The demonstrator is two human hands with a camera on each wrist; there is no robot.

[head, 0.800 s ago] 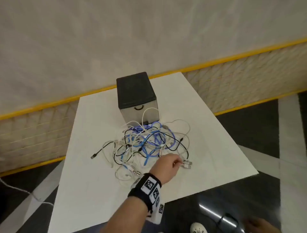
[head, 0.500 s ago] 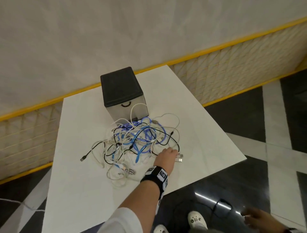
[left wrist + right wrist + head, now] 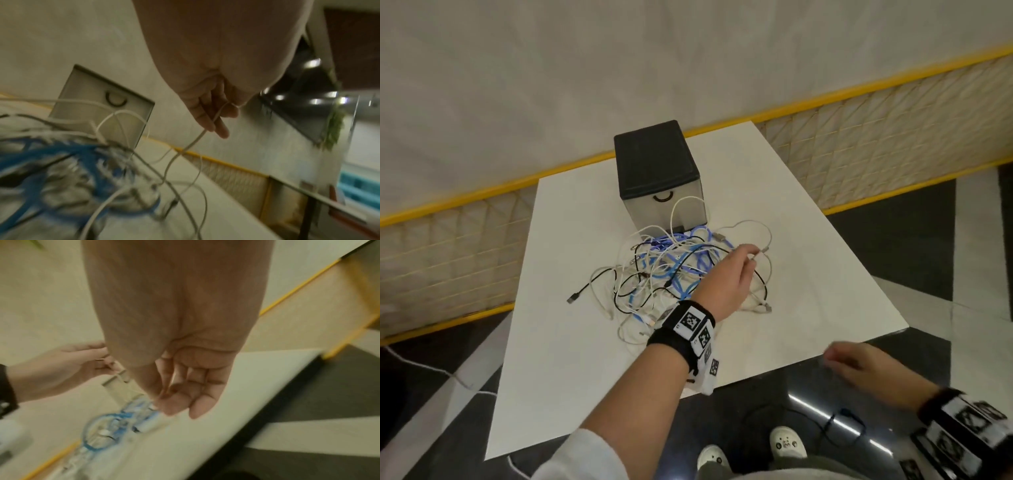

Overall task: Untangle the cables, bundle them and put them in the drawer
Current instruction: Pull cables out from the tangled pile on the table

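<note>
A tangle of white, black and blue cables (image 3: pixel 674 270) lies on the white table (image 3: pixel 571 342), just in front of a small drawer box (image 3: pixel 654 164) with a black top, a grey front and a ring handle (image 3: pixel 662 198). My left hand (image 3: pixel 748 262) is lifted over the pile's right side and pinches a white cable (image 3: pixel 195 139) near its plug end (image 3: pixel 763 251); the cable hangs down from the fingers (image 3: pixel 207 120) into the pile. My right hand (image 3: pixel 842 359) hovers blurred over the table's near right edge, fingers loosely curled and holding nothing (image 3: pixel 185 399).
The drawer is closed. A yellow-railed mesh fence (image 3: pixel 859 137) runs behind the table. A black plug (image 3: pixel 572 298) sticks out at the pile's left. White shoes (image 3: pixel 786 442) stand on the dark floor below the table's near edge.
My left hand rose from the pile's near right edge and moved farther back with a white cable end pinched. My right hand came up from low at the right to the table's edge.
</note>
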